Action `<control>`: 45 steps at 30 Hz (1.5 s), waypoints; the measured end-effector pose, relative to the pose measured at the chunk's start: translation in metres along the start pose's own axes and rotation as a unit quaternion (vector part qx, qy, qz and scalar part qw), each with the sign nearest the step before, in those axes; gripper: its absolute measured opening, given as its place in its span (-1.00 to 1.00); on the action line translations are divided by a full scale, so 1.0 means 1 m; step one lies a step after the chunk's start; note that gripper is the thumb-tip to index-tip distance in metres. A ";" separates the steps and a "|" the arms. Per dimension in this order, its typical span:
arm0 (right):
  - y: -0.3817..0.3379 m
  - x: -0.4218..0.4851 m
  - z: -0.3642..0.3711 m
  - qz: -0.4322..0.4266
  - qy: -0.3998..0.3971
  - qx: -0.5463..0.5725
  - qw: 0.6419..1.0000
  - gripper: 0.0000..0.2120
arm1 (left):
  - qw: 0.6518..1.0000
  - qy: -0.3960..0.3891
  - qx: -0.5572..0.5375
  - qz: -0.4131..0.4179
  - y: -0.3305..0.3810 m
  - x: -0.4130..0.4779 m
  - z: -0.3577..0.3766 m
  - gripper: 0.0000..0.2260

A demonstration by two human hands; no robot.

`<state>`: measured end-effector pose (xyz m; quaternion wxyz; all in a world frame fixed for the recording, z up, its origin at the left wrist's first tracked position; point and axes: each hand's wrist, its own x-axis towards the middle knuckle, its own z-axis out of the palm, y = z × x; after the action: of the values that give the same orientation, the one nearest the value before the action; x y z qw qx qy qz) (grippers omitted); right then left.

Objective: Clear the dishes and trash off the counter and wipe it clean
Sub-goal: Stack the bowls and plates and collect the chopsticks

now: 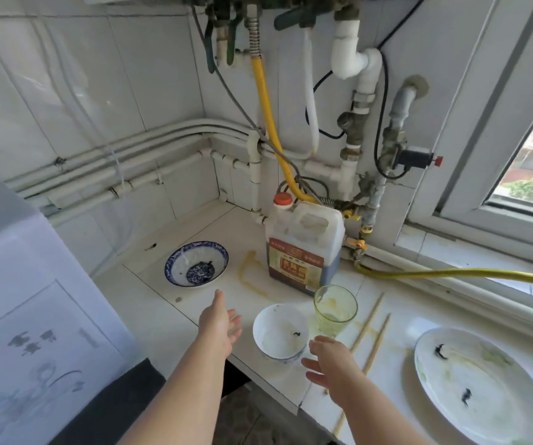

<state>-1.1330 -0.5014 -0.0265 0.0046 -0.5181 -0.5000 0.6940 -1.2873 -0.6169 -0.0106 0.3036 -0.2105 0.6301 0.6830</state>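
Left hand (218,326), right hand (332,364) flank white bowl (280,332), both empty, fingers spread loose. Chopsticks (371,335) right of bowl, long axis near-left to far-right. Jug (303,248) behind bowl, label unreadable tbh.

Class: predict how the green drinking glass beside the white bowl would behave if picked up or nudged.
The green glass is probably fragile: its walls look thin and see-through. It may be slippery, since yellowish residue streaks its inside. It narrows toward the base, so a sideways nudge could tip it.
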 end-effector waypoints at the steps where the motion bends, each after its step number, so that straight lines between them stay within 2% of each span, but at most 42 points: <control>1: -0.002 0.000 0.003 0.001 0.004 -0.002 1.000 -0.59 | 1.000 0.001 -0.003 -0.001 0.004 0.008 -0.002 -0.52; 11: -0.004 0.003 0.034 -0.013 0.083 -0.055 0.995 -0.75 | 0.999 0.018 -0.043 -0.023 0.051 0.077 -0.024 -0.52; 16: 0.000 0.000 0.040 -0.022 0.127 -0.085 0.988 -0.65 | 0.998 0.000 -0.040 -0.043 0.066 0.105 -0.026 -0.55; 24: -0.004 -0.011 0.035 -0.035 0.132 -0.080 0.987 -0.67 | 0.997 0.046 0.008 -0.053 0.070 0.119 -0.033 -0.67; 28: -0.010 -0.015 0.039 -0.051 0.130 -0.069 0.988 -0.66 | 0.999 0.032 0.023 -0.029 0.052 0.105 -0.042 -0.67; 31: -0.015 -0.022 0.044 -0.065 0.117 -0.054 0.990 -0.68 | 0.998 0.046 0.036 -0.003 0.037 0.088 -0.052 -0.77; 35: -0.020 -0.034 0.044 -0.097 0.096 -0.031 0.990 -0.71 | 0.993 0.047 0.089 0.064 0.017 0.059 -0.068 -0.86; 39: -0.019 -0.055 0.035 -0.130 0.065 -0.015 0.989 -0.73 | 0.964 0.030 0.226 0.134 0.000 0.018 -0.080 -0.85; 45: -0.001 -0.093 -0.002 -0.163 0.067 -0.043 0.983 -0.78 | 0.911 -0.079 0.370 0.161 -0.027 -0.064 -0.064 -0.83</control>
<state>-1.0883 -0.5483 0.0409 0.1289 -0.4749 -0.6054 0.6256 -1.2287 -0.6888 0.0055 0.2950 0.0760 0.8369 0.4547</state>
